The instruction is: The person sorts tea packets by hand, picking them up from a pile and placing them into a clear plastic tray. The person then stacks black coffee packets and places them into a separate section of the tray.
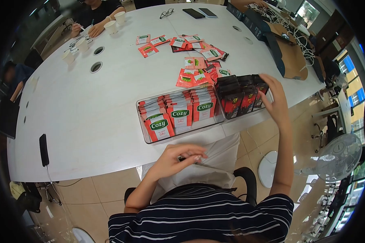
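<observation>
The white table [89, 121] fills most of the view, with two round cable holes [96, 58] near its far left side. Brown boxes [289, 56] and a tangle of white cables sit along its right edge, and a fan [338, 156] stands on the floor to the right. At the near edge lies one clear tray [144, 133], split into a wide left part and a smaller right part. The left part holds three rows of red and white Cozy packs [178, 113] standing upright, too tightly stacked to count. The right part holds dark packs [239, 97], also upright and close together. The right hand [275, 101] is spread open against the right end of these dark packs, fingers stretched over their tops and touching them. The left hand [178, 160] is well apart from it, below the table edge over the lap, with its fingers curled together; I cannot tell whether they grip anything. Behind the tray, some twenty loose red packs [194, 62] lie scattered and overlapping. At the far left corner stand four paper cups [110, 27] by another person's hands [96, 29]. Two phones [193, 13] lie side by side at the far edge, a third phone [43, 150] lies on a cable at the near left edge, and one pair of glasses [166, 13] rests beside the two
</observation>
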Available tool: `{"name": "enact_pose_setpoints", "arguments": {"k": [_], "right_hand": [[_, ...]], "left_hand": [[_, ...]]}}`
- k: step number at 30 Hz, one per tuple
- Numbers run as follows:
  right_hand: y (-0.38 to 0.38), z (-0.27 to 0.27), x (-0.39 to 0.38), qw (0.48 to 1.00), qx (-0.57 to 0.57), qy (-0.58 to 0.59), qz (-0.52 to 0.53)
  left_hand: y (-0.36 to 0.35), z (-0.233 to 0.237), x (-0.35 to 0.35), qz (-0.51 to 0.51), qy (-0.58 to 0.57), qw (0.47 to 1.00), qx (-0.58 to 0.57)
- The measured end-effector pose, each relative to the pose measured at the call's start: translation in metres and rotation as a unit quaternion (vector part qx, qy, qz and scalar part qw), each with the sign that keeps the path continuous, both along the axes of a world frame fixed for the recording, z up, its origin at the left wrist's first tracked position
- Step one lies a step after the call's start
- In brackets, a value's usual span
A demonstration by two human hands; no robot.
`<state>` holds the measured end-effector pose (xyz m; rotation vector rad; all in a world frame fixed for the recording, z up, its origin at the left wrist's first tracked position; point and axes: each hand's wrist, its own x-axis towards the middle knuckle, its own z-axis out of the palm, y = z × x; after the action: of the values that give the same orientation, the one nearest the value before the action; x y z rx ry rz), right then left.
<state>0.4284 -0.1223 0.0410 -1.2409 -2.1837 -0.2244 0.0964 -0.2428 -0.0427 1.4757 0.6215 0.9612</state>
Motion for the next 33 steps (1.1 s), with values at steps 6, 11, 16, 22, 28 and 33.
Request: {"name": "enact_pose_setpoints", "arguments": {"k": [6, 11, 16, 22, 28, 33], "right_hand": [[-0.046, -0.063, -0.052, 0.983, 0.124, 0.134, -0.025], [-0.061, -0.094, -0.115, 0.974, 0.111, 0.198, -0.017], [-0.064, -0.114, -0.133, 0.979, 0.104, 0.172, -0.039], [-0.063, -0.116, -0.129, 0.979, 0.098, 0.174, -0.037], [-0.063, -0.117, -0.130, 0.977, 0.105, 0.179, -0.040], [-0.063, -0.116, -0.130, 0.978, 0.104, 0.177, -0.045]], "left_hand": [[-0.011, 0.065, -0.053, 0.020, 0.009, 0.997, 0.080], [0.026, 0.094, -0.085, 0.127, 0.154, 0.967, 0.157], [0.099, 0.090, -0.099, 0.195, 0.298, 0.906, 0.228], [0.201, 0.026, -0.076, 0.007, 0.311, 0.899, 0.307], [0.223, -0.003, -0.026, -0.026, 0.317, 0.862, 0.394], [0.223, -0.011, -0.028, 0.023, 0.425, 0.796, 0.430]]}}
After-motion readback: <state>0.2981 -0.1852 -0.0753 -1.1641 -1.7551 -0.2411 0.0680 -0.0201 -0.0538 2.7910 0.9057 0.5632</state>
